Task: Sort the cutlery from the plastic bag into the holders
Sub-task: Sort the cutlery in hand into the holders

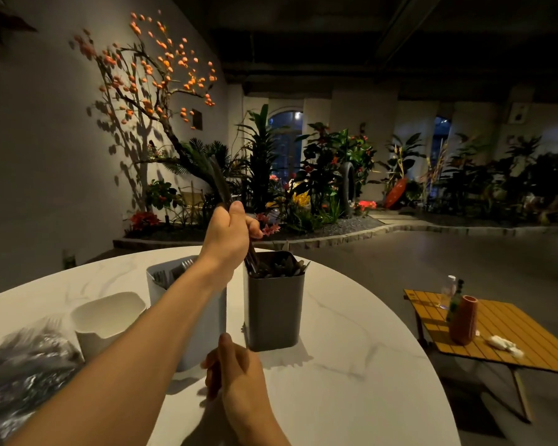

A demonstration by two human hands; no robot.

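Right hand (236,370) lay nearest the person, low over the white marble table (351,349), fingers curled loosely inward; whether they held anything could not be told. Just beyond its fingertips stood a pale grey holder (207,320) with fork tines showing at its top, mostly hidden by the left forearm. To the right of that, the dark grey holder (273,312) stood upright, packed with dark cutlery.

Left of the right hand, near the table edge: the plastic bag (23,371), crumpled, with dark cutlery blurred inside. Just past the bag, an empty-looking white holder (107,317).

Left hand (231,236) was raised above the dark grey holder, fist closed tight around a bundle of dark utensils (221,185). Handles stuck up and away above the thumb; the lower ends dipped into the holder's left side.

Farther off, right: a low wooden slat table (503,336) with an orange vase (463,320). Beyond, a bed of plants (319,175) along the wall.
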